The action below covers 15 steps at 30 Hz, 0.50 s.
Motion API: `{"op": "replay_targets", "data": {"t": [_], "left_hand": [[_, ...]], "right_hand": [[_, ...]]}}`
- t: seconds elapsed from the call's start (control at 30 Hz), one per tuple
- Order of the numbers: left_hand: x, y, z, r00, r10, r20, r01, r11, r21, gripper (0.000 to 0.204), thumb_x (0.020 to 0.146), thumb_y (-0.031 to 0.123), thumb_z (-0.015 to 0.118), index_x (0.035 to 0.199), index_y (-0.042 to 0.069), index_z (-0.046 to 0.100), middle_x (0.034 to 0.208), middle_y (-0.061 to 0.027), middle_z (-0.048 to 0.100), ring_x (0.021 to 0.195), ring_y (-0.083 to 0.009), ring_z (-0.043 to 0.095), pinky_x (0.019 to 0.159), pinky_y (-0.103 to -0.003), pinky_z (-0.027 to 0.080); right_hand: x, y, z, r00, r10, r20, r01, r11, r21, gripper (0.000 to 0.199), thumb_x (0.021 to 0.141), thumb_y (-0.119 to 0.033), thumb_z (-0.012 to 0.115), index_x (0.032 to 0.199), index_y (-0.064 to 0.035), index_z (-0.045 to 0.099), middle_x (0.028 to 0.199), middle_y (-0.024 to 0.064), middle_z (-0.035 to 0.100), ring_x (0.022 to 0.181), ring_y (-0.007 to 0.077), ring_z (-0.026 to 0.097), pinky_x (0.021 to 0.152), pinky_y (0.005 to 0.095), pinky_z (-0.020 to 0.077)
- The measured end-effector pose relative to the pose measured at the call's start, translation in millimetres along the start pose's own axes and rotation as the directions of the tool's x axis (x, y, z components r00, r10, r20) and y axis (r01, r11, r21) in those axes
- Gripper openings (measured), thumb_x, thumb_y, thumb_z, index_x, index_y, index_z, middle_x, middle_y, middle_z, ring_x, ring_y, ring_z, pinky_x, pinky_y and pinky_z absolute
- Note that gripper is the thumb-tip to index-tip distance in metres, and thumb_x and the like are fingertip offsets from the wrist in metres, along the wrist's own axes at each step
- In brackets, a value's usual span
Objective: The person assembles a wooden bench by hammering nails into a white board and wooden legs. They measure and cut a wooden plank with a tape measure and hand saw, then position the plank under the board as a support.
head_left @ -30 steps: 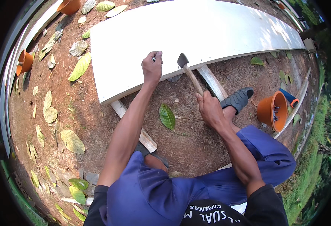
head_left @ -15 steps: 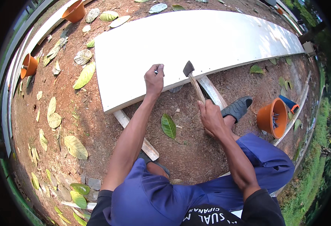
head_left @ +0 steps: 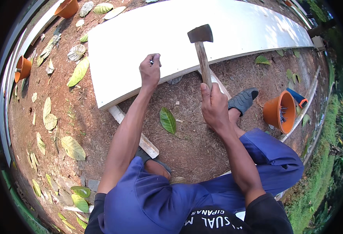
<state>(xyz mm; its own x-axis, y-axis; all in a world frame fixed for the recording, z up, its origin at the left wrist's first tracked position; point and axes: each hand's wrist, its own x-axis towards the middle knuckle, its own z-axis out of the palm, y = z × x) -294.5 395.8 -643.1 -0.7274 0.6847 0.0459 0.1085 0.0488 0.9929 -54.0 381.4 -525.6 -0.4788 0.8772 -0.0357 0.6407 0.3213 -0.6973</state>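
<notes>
My right hand (head_left: 216, 106) grips the wooden handle of a hatchet (head_left: 203, 58). Its dark metal head is raised in front of the white board (head_left: 140, 46). My left hand (head_left: 149, 71) is closed over the near part of the board, left of the hatchet. Small shiny metal ends, which look like nails, show between its fingers; how many it holds is hidden. The long board lies across a wooden strip (head_left: 140, 134) at its left end and another pale strip (head_left: 215, 81) near the middle.
To the right, an orange pot (head_left: 273, 113) holds several nails, with a blue-and-orange tool (head_left: 296, 96) beside it. Two more orange pots, one farther off (head_left: 67, 8) and one nearer (head_left: 23, 69), stand left. Leaves lie on the soil. My shod foot (head_left: 243, 100) rests near the board.
My right hand has raised the hatchet, and its head has turned more upright. My left hand stays closed at the board. The whole view has shifted slightly.
</notes>
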Motion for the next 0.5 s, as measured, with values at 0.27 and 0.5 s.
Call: {"op": "replay_targets", "data": {"t": [0.27,0.5], "left_hand": [[2.6,1.7,12.5,0.999,0.05,-0.009,-0.05,0.998,0.032,0.029,0.103,0.024,0.061,0.095,-0.003,0.071,0.066,-0.0006,0.059,0.059,-0.0073,0.049,0.053,-0.029,0.039],[-1.5,-2.2,3.1,0.998,0.051,-0.025,-0.05,0.998,0.036,0.029,0.102,0.022,0.061,0.097,-0.005,0.071,0.066,-0.0008,0.058,0.059,-0.0081,0.048,0.055,-0.029,0.04]], "right_hand": [[10.2,63.5,35.6,0.991,0.072,0.117,-0.035,0.957,-0.288,0.042,0.107,-0.037,0.049,0.098,0.0036,0.052,0.071,0.0271,0.063,0.068,0.0471,0.066,0.06,0.0548,0.0477],[8.0,8.3,20.1,0.993,-0.064,-0.094,0.071,0.995,0.069,0.039,0.108,-0.033,0.048,0.092,0.0017,0.049,0.07,0.0265,0.063,0.068,0.0496,0.065,0.058,0.0557,0.0479]]}}
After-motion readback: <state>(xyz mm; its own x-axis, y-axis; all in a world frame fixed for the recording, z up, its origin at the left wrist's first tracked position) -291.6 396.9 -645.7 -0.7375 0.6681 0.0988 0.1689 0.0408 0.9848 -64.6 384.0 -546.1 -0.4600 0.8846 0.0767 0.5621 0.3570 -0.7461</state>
